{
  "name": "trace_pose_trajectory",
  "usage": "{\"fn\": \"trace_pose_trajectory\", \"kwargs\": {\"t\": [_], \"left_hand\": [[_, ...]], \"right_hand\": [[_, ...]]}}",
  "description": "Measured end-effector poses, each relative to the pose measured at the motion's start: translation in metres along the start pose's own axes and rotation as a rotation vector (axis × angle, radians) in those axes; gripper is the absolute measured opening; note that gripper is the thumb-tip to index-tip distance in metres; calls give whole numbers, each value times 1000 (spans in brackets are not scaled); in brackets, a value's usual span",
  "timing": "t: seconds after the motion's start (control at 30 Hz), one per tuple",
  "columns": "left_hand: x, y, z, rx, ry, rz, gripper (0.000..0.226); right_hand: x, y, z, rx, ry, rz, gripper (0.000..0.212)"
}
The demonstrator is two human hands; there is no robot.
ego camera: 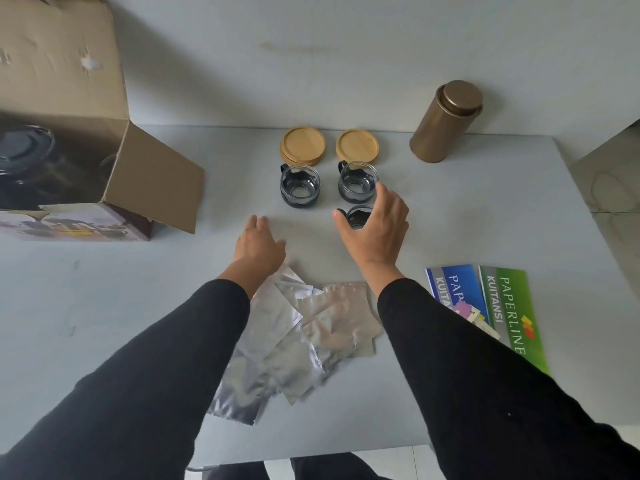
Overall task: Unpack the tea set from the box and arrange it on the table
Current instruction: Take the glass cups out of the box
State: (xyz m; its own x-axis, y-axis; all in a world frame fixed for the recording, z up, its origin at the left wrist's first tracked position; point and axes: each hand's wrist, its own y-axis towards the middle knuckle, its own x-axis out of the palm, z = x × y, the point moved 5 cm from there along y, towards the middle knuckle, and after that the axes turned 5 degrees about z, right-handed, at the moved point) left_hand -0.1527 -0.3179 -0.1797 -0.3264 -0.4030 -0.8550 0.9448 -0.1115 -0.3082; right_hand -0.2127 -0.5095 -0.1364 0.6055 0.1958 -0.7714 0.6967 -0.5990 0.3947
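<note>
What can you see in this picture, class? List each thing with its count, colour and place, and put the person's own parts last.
cardboard box: one, brown, open, far left of the table
teapot: one, dark, inside the box, only partly seen
wooden coasters: two places side by side near the far edge, light brown; the left one looks stacked
glass cups: three, clear with black holders; two in front of the coasters, the third under the right hand
tin canister: one, gold-brown, far right
foil pouches: a loose pile, silver, near edge between the arms
receipt books: two, blue and green, right
table: one, grey
hands: left hand open, low over the table; right hand open over the third cup
sleeves: two, black
</note>
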Motion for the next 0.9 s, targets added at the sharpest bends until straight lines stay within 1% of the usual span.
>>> {"fn": "trace_pose_trajectory", "kwargs": {"t": [0.1, 0.27, 0.33, 0.4, 0.47, 0.53, 0.6, 0.73, 0.83, 0.9], "left_hand": [[-38, -10, -2, 125, -116, 223, 47], [-111, -23, -18, 359, -217, 524, 39], [-141, -22, -41, 374, -221, 644, 37], [-167, -15, -74, 315, -182, 708, 38], [-187, -5, -116, 193, -103, 687, 43], [-200, 6, -157, 72, -15, 615, 51], [-211, 17, -190, -4, 67, 544, 59], [-227, 38, -228, -49, 223, 432, 78], [-228, 49, -247, -66, 291, 342, 91], [-226, 54, -254, -81, 310, 299, 97]], "right_hand": [[-3, 4, -31, -65, 70, 30, 72], [7, -1, -109, -174, 210, 33, 62], [14, -8, -146, -207, 255, 14, 58], [23, -16, -183, -230, 293, -32, 53], [36, -26, -221, -256, 305, -127, 50], [50, -34, -255, -293, 300, -224, 49], [62, -40, -289, -342, 291, -283, 48], [97, -50, -343, -407, 194, -451, 48], [123, -53, -371, -472, 21, -580, 51], [140, -56, -384, -478, -101, -682, 50]]}}
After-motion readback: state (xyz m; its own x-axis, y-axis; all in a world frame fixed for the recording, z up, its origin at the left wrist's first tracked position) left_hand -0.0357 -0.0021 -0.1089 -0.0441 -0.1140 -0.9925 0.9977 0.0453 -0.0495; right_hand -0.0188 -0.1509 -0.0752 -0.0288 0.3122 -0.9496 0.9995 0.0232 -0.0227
